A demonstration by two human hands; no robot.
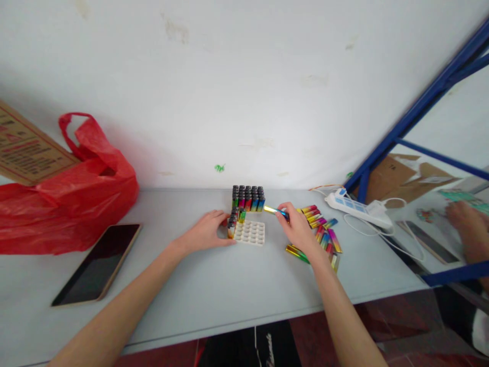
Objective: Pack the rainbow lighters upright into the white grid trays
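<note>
In the head view, a white tray [249, 233] with rows of round holes lies on the table. Several lighters [231, 227] with dark tops stand upright along its left and back-left side. My left hand [208, 229] curves around the tray's left end, thumb at the near corner and fingers farther back. Between the fingers of my right hand [296, 227] is a gold-and-blue lighter [275, 211], tilted almost flat, pointing left, right of the tray and above the table. Behind stands a second block of upright lighters [248, 199], packed in rows. Loose metallic-coloured lighters [324, 237] lie beside my right hand.
To the left are a red plastic bag [91, 188], a cardboard box [32, 145] and a dark phone [97, 265]. A white power strip [357, 209] with cables lies at the right, near a blue metal frame [397, 135]. The wall [244, 102] borders the table's back.
</note>
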